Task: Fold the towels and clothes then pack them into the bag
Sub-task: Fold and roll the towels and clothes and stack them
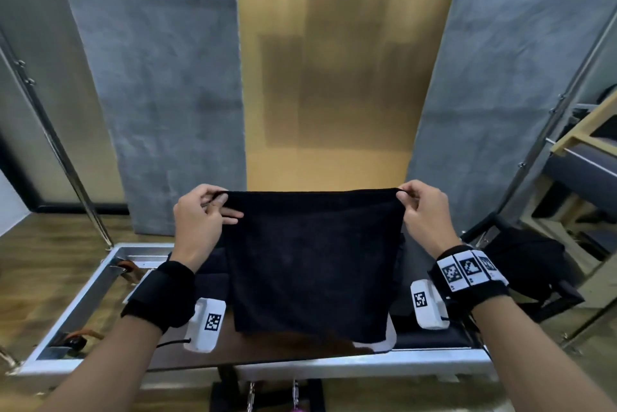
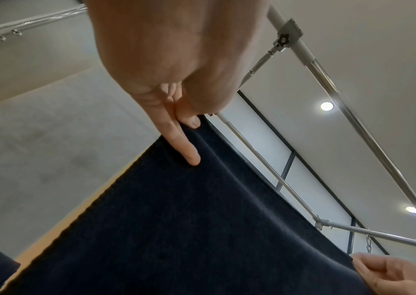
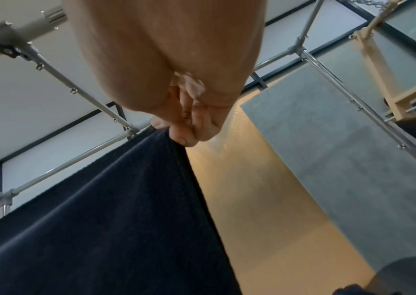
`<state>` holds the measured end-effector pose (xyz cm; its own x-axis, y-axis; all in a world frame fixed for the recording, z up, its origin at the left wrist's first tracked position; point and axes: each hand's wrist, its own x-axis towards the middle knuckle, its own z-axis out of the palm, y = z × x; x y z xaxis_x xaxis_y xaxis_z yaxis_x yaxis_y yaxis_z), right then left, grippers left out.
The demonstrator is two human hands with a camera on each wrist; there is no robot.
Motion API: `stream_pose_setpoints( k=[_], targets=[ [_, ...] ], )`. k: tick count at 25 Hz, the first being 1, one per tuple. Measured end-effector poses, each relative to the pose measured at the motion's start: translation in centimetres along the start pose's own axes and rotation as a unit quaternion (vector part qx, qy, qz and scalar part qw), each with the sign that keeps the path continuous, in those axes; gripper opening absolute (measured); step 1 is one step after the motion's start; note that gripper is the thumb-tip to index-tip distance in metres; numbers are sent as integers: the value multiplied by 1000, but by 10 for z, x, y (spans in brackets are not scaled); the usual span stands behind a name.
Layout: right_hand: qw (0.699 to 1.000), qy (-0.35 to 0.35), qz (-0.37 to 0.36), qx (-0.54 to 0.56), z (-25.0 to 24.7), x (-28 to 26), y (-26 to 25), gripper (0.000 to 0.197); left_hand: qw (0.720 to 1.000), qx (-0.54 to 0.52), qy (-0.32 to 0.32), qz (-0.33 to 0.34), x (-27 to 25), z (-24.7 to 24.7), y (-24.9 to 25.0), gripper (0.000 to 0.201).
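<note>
A dark navy towel (image 1: 314, 264) hangs stretched in the air in front of me, its lower edge just above the bench. My left hand (image 1: 213, 201) pinches its top left corner between thumb and fingers, with other fingers lying flat on the cloth. My right hand (image 1: 409, 199) pinches the top right corner. In the left wrist view the left hand (image 2: 189, 127) holds the towel (image 2: 176, 229) at its hem. In the right wrist view the right hand (image 3: 184, 135) clamps the towel (image 3: 113, 219) corner. A black bag (image 1: 531, 264) sits at the right, beyond my right wrist.
Under the towel is a padded bench (image 1: 430, 340) in a metal frame (image 1: 76, 308), with more dark cloth (image 1: 210, 264) lying on it. Metal poles (image 1: 56, 144) rise on both sides. Wooden equipment (image 1: 587, 151) stands at the far right. Grey and gold wall panels are ahead.
</note>
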<state>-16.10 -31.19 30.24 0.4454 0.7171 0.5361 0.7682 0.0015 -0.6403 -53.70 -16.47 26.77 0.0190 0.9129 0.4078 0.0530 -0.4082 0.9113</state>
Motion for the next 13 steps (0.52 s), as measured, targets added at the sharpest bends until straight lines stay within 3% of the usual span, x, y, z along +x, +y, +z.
stream_pose_setpoints(
  k=[5,9,13],
  targets=[
    [999,20,40,7,1,-4,-10,31,999,-25,-27,1,-7,-8,4,28],
    [988,-28,98,113,2,-10,-19,24,999,-22,-16,-31,-17,-18,10,23],
    [988,-28,103,114,-3,-18,-23,22,999,24,-17,-38,-27,-30,17,13]
  ],
)
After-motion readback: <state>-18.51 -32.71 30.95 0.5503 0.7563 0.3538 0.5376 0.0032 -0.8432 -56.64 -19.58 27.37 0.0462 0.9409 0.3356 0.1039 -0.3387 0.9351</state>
